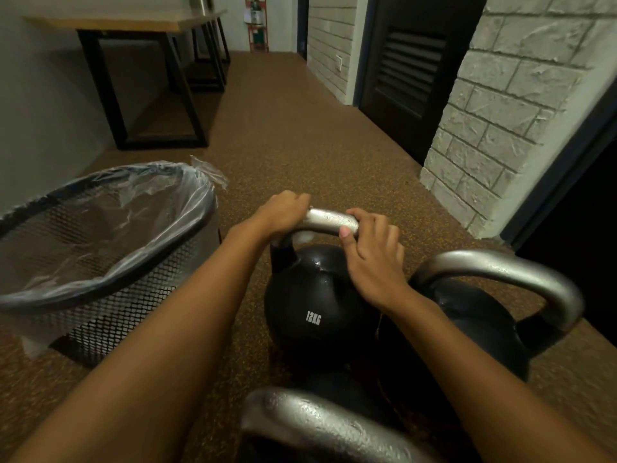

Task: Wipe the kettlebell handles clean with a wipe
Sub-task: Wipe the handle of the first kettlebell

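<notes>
A black kettlebell marked 12KG [314, 315] stands on the floor in the middle of the head view, with a silver handle [332, 220]. My left hand [283, 212] grips the handle's left end. A bit of white wipe [304, 236] shows just under that hand, against the handle. My right hand [374, 248] grips the handle's right end, thumb on the front of the bar. A second kettlebell [480, 315] with a silver handle [507, 265] stands to the right. The handle of a third kettlebell [320, 426] is at the bottom edge.
A black mesh bin [110, 315] with a clear plastic liner stands on the left, close to my left forearm. A wooden table with black legs [140, 25] is at the back left. A grey brick wall [500, 111] and a dark louvred door [410, 71] line the right side. The floor is brown speckled rubber.
</notes>
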Action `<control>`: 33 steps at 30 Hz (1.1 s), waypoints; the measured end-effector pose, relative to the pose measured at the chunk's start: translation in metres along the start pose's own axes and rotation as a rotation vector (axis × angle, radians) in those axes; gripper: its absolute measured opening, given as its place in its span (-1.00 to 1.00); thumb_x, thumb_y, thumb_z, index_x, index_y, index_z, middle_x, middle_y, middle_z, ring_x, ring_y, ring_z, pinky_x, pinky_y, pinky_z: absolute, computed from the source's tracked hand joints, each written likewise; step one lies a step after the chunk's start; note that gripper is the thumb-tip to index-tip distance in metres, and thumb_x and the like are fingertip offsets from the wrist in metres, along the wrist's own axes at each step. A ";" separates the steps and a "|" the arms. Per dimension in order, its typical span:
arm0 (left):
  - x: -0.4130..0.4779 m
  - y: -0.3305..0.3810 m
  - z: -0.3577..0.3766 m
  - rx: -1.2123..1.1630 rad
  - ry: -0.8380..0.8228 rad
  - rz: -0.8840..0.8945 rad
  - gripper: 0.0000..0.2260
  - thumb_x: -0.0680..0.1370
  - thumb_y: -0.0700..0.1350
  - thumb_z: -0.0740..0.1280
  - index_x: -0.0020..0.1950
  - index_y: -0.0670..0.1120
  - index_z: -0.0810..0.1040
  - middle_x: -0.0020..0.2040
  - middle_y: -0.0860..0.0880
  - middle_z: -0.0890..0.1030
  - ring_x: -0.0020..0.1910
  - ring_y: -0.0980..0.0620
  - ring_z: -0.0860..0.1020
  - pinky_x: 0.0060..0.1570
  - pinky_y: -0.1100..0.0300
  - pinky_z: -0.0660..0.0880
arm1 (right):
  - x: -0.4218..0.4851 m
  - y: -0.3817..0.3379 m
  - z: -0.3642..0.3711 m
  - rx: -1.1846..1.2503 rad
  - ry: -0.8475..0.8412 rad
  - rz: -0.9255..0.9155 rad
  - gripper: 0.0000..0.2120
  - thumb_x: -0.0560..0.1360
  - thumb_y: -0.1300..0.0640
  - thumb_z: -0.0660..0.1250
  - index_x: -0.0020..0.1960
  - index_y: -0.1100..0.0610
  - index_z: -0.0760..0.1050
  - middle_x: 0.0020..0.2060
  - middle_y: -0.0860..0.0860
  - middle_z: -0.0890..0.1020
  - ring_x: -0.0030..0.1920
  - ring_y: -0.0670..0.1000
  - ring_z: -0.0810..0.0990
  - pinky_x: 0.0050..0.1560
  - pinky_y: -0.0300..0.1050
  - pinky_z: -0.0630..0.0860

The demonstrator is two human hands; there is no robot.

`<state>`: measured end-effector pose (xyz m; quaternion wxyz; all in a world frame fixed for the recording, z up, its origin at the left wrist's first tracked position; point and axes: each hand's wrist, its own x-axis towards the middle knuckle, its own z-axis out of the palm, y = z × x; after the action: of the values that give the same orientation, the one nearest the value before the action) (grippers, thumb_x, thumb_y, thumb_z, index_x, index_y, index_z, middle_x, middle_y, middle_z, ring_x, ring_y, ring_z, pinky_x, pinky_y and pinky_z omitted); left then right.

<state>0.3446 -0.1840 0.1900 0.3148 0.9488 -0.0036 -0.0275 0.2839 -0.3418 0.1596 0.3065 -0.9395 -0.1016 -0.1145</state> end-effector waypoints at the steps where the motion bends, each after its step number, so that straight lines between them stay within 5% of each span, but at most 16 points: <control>1: 0.003 0.004 0.000 0.060 -0.035 -0.019 -0.68 0.61 -0.09 0.02 0.07 -0.24 0.49 0.15 -0.29 0.49 0.02 -0.19 0.44 -0.03 0.05 0.32 | 0.000 0.000 0.000 -0.001 0.005 0.000 -0.63 0.61 -0.08 -0.01 0.40 -0.05 0.19 0.29 -0.03 0.27 0.29 0.01 0.17 0.32 0.03 0.08; 10: -0.009 0.016 0.009 0.148 0.122 0.167 -0.61 0.65 -0.04 -0.04 0.06 -0.18 0.54 0.10 -0.22 0.58 0.13 -0.19 0.50 0.16 0.02 0.31 | 0.000 0.001 0.001 0.004 0.009 -0.007 -0.62 0.61 -0.07 0.00 0.40 -0.05 0.20 0.29 -0.03 0.27 0.28 0.01 0.17 0.31 0.02 0.09; 13: -0.006 0.001 0.000 0.030 0.060 0.047 -0.63 0.64 -0.04 -0.01 0.04 -0.19 0.54 0.12 -0.26 0.54 0.13 -0.22 0.48 0.17 -0.01 0.35 | 0.000 0.001 0.000 0.011 0.001 -0.011 -0.62 0.61 -0.07 0.00 0.40 -0.05 0.20 0.29 -0.02 0.26 0.28 0.01 0.17 0.30 0.01 0.08; 16: 0.001 0.007 0.002 0.159 0.030 0.008 -0.69 0.61 -0.11 0.01 0.06 -0.21 0.49 0.19 -0.29 0.49 0.16 -0.25 0.45 0.13 -0.02 0.35 | -0.001 0.001 0.000 0.007 0.008 -0.012 -0.62 0.61 -0.07 0.00 0.40 -0.05 0.19 0.29 -0.03 0.26 0.28 0.00 0.16 0.29 -0.02 0.07; 21: -0.013 0.023 0.024 0.295 0.306 0.246 -0.65 0.65 -0.08 -0.06 0.04 -0.12 0.50 0.01 -0.12 0.63 0.03 -0.14 0.55 0.19 0.01 0.25 | -0.001 0.000 0.000 0.007 0.007 -0.012 -0.63 0.61 -0.07 0.00 0.40 -0.05 0.20 0.30 -0.02 0.27 0.28 0.01 0.18 0.29 -0.01 0.09; 25: -0.031 0.000 0.037 0.115 0.515 0.412 -0.61 0.65 -0.03 -0.08 0.03 -0.06 0.53 -0.09 0.00 0.62 -0.04 0.01 0.55 0.25 0.13 0.18 | -0.001 0.000 -0.001 0.006 -0.012 -0.004 -0.63 0.61 -0.07 0.00 0.40 -0.06 0.20 0.30 -0.02 0.26 0.29 0.01 0.18 0.30 0.01 0.09; 30: -0.030 -0.013 0.034 -0.183 0.492 0.180 -0.60 0.66 -0.05 -0.06 0.05 -0.12 0.56 -0.19 -0.02 0.57 -0.11 -0.05 0.57 0.19 -0.07 0.39 | 0.000 0.000 -0.001 0.004 -0.002 -0.009 -0.62 0.61 -0.06 0.00 0.41 -0.05 0.19 0.31 -0.02 0.26 0.29 0.01 0.16 0.31 0.00 0.08; 33: -0.027 0.000 0.032 -0.093 0.477 0.195 -0.59 0.66 -0.05 -0.06 0.01 -0.13 0.56 -0.17 -0.09 0.61 -0.14 -0.08 0.58 0.16 -0.04 0.39 | 0.000 0.000 0.000 0.007 0.003 -0.011 -0.62 0.61 -0.06 0.00 0.41 -0.05 0.19 0.31 -0.02 0.27 0.29 0.01 0.17 0.31 0.00 0.08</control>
<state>0.3157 -0.2027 0.1660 0.3513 0.9080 -0.0196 0.2273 0.2836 -0.3422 0.1597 0.3092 -0.9377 -0.1069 -0.1171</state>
